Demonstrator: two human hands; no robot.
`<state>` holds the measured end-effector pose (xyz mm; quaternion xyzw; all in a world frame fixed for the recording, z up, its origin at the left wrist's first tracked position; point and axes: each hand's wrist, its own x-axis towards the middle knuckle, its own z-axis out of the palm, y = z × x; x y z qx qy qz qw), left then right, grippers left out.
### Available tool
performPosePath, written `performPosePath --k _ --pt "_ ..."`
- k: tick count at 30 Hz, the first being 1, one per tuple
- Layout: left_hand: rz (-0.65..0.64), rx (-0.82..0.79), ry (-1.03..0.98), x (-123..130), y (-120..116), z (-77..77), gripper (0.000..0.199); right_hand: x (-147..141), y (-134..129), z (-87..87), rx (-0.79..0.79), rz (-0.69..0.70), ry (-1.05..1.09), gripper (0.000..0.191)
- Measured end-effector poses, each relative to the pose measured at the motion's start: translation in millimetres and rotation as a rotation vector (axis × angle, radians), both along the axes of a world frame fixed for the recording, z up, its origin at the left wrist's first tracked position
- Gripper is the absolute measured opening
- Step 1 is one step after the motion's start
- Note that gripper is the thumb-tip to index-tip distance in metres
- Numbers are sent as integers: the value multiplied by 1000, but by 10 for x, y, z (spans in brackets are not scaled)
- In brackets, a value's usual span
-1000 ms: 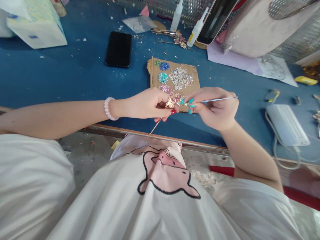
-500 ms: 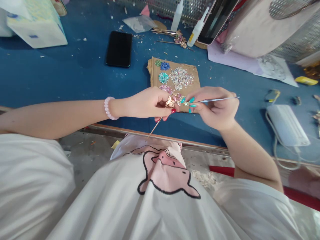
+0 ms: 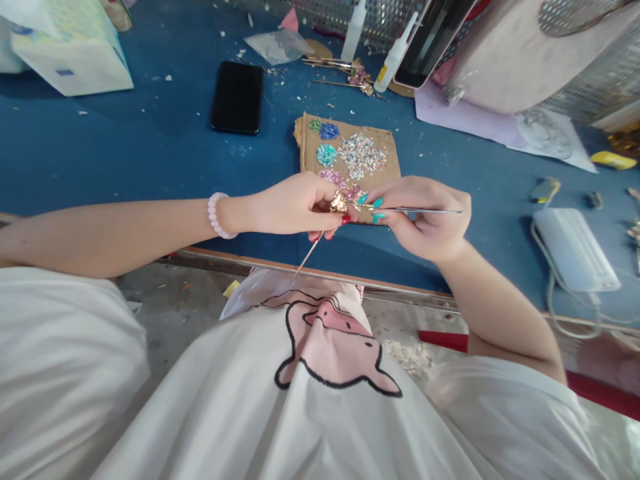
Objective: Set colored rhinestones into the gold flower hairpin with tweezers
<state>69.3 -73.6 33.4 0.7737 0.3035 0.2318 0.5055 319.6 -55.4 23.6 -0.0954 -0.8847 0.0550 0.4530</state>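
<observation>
My left hand (image 3: 300,203), with red nails and a bead bracelet, is closed around a gold hair stick (image 3: 311,255). The hair stick's flower-like metal ornament (image 3: 339,201) shows at the fingertips, and its thin shaft slants down over the table edge. My right hand (image 3: 430,217), with turquoise nails, pinches a thin silver tool (image 3: 430,211). That tool lies nearly level; its working tip is too small to make out beside the ornament. Just beyond both hands lies a cardboard piece (image 3: 306,155) bearing white chips (image 3: 362,156), turquoise chips (image 3: 327,155), blue chips (image 3: 329,131) and pink chips (image 3: 334,177).
A black phone (image 3: 237,97) lies left of the cardboard. Farther back are two glue bottles (image 3: 397,53), more gold hair sticks (image 3: 345,83) and a plastic bag (image 3: 277,47). A tissue box (image 3: 90,67) stands far left, and a white corded device (image 3: 575,250) lies right.
My right hand has shifted slightly left, and the silver tool has tipped from a slight upward slant to nearly level. My left hand and the hair stick have barely moved.
</observation>
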Motion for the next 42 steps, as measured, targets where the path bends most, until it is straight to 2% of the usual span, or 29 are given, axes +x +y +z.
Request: performPosePath --k 11,15,18,22,27,31,37,42 --pt "18 -2 9 7 13 -20 16 -20 -51 64 62 -17 -41 12" --pt "27 11 20 5 13 -16 17 -3 -43 47 24 -10 -31 17" --pt "21 1 23 7 15 -11 17 14 -34 24 -2 -38 -33 12" --pt "11 11 16 6 16 0 18 5 -38 24 55 -37 -35 8" --pt "8 6 17 6 1 9 19 -27 -50 55 31 10 -16 12" --pt "15 -1 14 8 -3 -1 14 -9 -43 55 47 3 -16 14" --pt "10 29 33 3 3 -10 17 3 -39 52 70 -40 -53 15" --pt "2 8 2 13 0 8 19 -16 -51 67 70 -2 -37 12"
